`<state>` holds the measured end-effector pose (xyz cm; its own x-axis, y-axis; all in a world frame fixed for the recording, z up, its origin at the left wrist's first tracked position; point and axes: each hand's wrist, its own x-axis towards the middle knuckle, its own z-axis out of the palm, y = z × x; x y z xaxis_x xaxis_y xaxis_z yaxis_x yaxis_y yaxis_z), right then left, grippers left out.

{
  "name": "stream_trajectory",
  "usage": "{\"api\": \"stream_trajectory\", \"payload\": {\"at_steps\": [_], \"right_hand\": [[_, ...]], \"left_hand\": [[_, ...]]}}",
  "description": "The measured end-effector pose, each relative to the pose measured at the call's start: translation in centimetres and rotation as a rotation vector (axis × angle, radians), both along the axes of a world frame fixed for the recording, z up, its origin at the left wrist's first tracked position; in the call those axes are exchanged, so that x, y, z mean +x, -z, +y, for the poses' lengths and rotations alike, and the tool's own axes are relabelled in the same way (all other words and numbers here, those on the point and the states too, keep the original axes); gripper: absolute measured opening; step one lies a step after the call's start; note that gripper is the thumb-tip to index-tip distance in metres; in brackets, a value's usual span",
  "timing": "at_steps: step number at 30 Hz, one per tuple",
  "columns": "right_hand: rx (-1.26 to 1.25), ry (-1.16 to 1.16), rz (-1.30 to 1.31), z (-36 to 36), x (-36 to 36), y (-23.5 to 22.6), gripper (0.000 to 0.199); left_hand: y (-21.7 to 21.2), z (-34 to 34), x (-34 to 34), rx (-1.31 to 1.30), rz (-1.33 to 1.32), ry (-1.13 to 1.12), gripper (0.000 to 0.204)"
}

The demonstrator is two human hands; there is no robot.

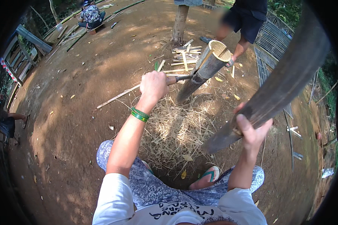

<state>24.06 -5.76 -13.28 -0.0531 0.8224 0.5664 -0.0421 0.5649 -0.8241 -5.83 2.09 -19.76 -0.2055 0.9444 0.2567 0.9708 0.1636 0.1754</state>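
My left hand is closed around the wooden handle of a knife. Its dark blade meets the side of a thick bamboo post, which leans slightly, its pale cut top facing up. A narrow strip along the post's left side looks partly split from it; how deep the blade sits I cannot tell. In my right hand is a long, thick, dark bamboo pole, gripped near its lower end. The pole slants up to the right, slightly blurred, apart from the post.
Pale shavings cover the ground before my feet. Split bamboo pieces lie behind the post, near a tree trunk. A person in dark shorts stands close behind it. Another person crouches far left. Bamboo slat panels lie right.
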Motion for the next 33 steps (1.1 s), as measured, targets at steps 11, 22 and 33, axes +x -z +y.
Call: {"api": "stream_trajectory", "payload": {"at_steps": [11, 22, 33], "right_hand": [[-0.090, 0.034, -0.305, 1.9, -5.4, 3.6, 0.051], [-0.248, -0.004, -0.520, 3.3, -4.7, 4.4, 0.054], [-0.486, 0.035, -0.804, 6.3, -3.6, 12.9, 0.064]], "left_hand": [[1.5, -0.7, -0.1, 0.055, 0.006, 0.025, 0.027], [3.7, 0.6, 1.1, 0.048, -0.014, -0.010, 0.015], [8.2, 1.4, 1.0, 0.109, -0.100, -0.025, 0.016]]}}
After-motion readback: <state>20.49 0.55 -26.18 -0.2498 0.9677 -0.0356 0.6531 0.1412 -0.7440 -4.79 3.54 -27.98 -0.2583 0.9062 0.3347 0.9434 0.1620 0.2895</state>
